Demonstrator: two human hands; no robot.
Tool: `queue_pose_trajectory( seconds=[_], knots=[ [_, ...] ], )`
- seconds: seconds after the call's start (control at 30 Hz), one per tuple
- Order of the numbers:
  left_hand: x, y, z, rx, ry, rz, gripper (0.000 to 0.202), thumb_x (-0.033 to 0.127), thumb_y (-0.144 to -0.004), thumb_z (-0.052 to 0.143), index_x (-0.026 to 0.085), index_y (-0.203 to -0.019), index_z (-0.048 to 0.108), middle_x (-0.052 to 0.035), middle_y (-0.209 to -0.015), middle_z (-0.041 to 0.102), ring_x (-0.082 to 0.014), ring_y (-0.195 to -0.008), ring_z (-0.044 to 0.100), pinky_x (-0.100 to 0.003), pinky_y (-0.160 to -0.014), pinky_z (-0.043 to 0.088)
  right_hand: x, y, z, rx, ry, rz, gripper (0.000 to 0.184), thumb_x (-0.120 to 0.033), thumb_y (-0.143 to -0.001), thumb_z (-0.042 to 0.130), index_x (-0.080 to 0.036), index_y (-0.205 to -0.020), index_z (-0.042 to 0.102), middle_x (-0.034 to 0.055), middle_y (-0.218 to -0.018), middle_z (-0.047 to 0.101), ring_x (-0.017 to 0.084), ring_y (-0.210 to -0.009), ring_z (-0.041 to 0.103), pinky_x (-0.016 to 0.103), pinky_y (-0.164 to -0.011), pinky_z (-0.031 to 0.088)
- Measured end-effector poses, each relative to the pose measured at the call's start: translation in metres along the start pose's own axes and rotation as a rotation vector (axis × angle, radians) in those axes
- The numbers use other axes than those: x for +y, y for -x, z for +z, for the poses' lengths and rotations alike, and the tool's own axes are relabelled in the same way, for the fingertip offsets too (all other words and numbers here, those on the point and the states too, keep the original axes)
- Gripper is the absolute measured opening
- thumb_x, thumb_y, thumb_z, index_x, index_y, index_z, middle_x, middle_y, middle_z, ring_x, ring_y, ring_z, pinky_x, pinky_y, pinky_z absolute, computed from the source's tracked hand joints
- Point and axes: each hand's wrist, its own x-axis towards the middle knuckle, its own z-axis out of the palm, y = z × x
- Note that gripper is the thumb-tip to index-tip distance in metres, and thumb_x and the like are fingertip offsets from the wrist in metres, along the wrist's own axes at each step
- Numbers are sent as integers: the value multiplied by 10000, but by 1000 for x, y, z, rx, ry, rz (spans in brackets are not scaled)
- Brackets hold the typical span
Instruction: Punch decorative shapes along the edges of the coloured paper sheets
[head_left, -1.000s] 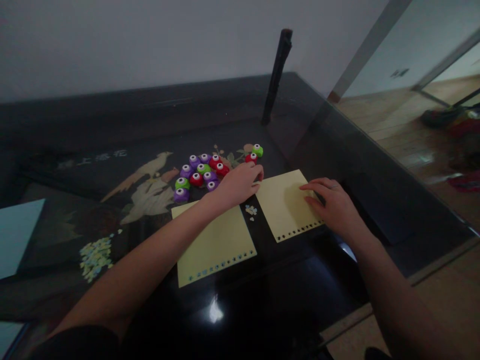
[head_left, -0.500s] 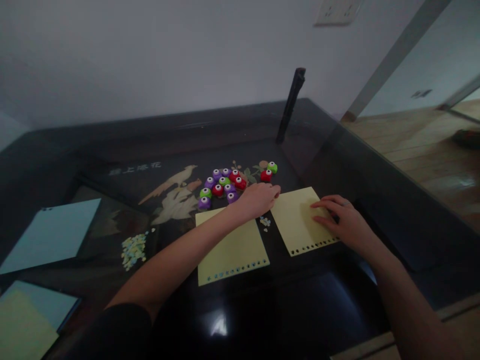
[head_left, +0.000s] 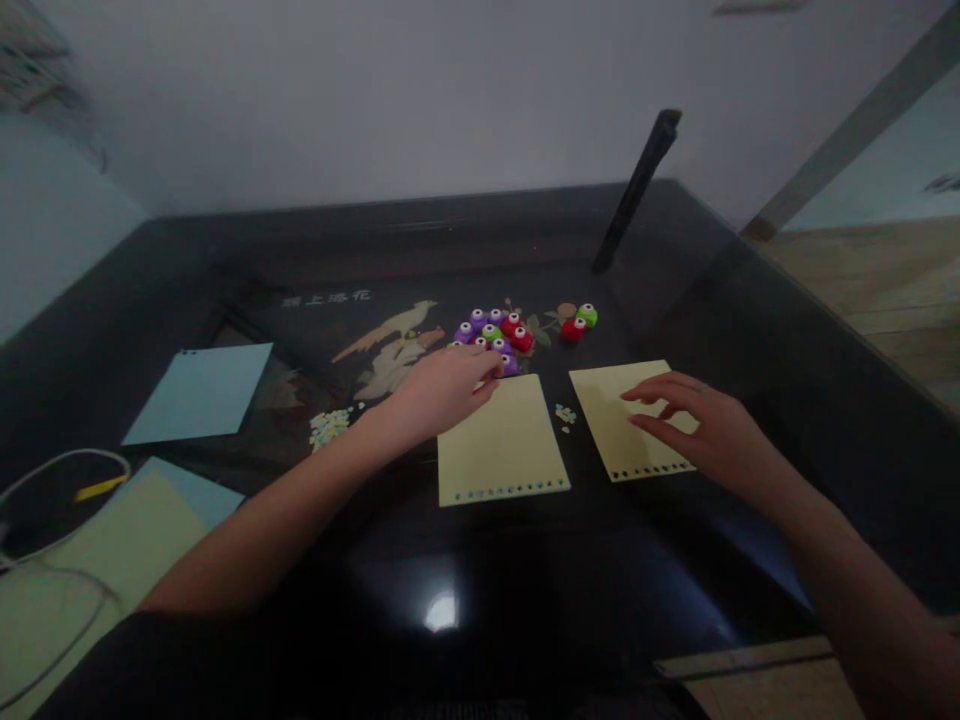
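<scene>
My left hand (head_left: 446, 392) is over the top left corner of a yellow paper sheet (head_left: 501, 440). Its fingers curve loosely beside the purple craft punches (head_left: 508, 364), thumb a little apart, with no object visible in them. A row of punched shapes lines that sheet's near edge. Above a second yellow sheet (head_left: 609, 410), also punched along its near edge, my right hand (head_left: 694, 415) hovers or rests, finger and thumb parted and nothing between them. Further back sit a red punch (head_left: 574, 330) and a green punch (head_left: 587, 315); the main cluster is partly hidden by my left hand.
Small paper cutouts (head_left: 565, 415) lie between the sheets, with a larger pile of cutouts (head_left: 330, 427) left. Blue paper (head_left: 202, 392) and stacked yellow paper (head_left: 142, 540) with a white cable (head_left: 67, 455) are further left. A black post (head_left: 637, 190) rises at the back.
My left hand has moved left, from the gap between the sheets to the purple punches. My right hand stays over the right sheet. The view has shifted left.
</scene>
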Motion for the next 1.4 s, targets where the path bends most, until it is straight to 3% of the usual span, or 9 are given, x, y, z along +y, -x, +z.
queue_pose_trajectory(
  seconds=[0.1,0.23,0.33,0.53,0.77,1.0,1.17,1.4],
  knots=[
    [-11,25,8,23,-21,-69,168,220,-888,462,188,-996,587,-69,-1032,639,-221,-974,578,-332,-825,438,-19,-25,13,-92,32,-90,253,-379,-852,535,-222,-1002,665,90,-1050,652,187,-730,611,359,-683,519],
    [-15,40,21,47,-32,-128,232,250,-896,495,177,-1104,565,-88,-1144,606,-243,-1081,539,-369,-930,420,-36,-62,36,-166,209,-212,310,-354,-864,540,-191,-1110,634,109,-1058,638,257,-955,601,405,-810,498],
    [-16,44,29,29,-45,-139,332,302,-901,514,156,-1199,532,-112,-1223,569,-264,-1122,517,-387,-948,412,-44,-78,51,-239,384,-209,367,-378,-852,567,-147,-1129,632,141,-1084,626,304,-1018,583,431,-822,495],
    [-21,45,36,9,-48,-135,507,396,-866,581,135,-1288,477,-135,-1281,526,-293,-1153,490,-412,-954,403,-53,-75,65,-229,513,-179,477,-429,-822,605,-135,-1198,594,158,-1110,589,322,-1000,580,418,-738,521],
    [-25,46,37,-7,-18,-156,508,368,-831,640,127,-1263,525,-132,-1186,555,-289,-1091,513,-400,-930,432,-58,-72,64,-259,530,-168,483,-410,-818,630,-128,-1209,593,149,-1137,582,302,-1018,571,402,-798,515],
    [-23,48,38,33,6,-155,469,336,-820,657,136,-1228,541,-128,-1179,551,-284,-1082,528,-409,-920,446,-58,-69,65,-183,529,-189,401,-392,-796,666,-170,-1126,613,96,-1095,626,275,-982,599,374,-739,507],
    [-20,48,35,69,1,-159,445,314,-792,688,156,-1179,536,-122,-1209,562,-293,-1092,540,-430,-914,454,-56,-71,67,-116,414,-177,302,-286,-770,693,-206,-1047,601,55,-1068,639,236,-924,618,334,-700,466],
    [-23,46,36,143,65,-169,221,195,-832,606,190,-1052,585,-61,-1006,686,-230,-910,635,-358,-803,476,-49,-76,70,-104,189,-115,25,-192,-805,602,-197,-793,581,20,-793,626,175,-714,585,299,-616,394]
  ],
)
